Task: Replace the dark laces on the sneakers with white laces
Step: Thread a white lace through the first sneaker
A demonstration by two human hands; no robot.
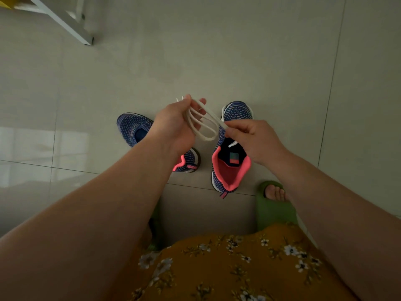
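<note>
Two blue knit sneakers with pink lining stand on the tiled floor, toes pointing away from me. The left sneaker (132, 127) is partly hidden behind my left wrist. The right sneaker (232, 164) shows its open pink collar. Above them I hold a looped white lace (202, 124). My left hand (173, 127) pinches the bundle near its tips, which stick out past my thumb. My right hand (253, 137) pinches a strand of the same lace just over the right sneaker. I see no dark lace on either shoe.
My right foot in a green slide (274, 205) stands just right of the right sneaker's heel. A white frame leg (71, 25) reaches the floor at the far left. My yellow floral dress (227, 268) fills the bottom of the view.
</note>
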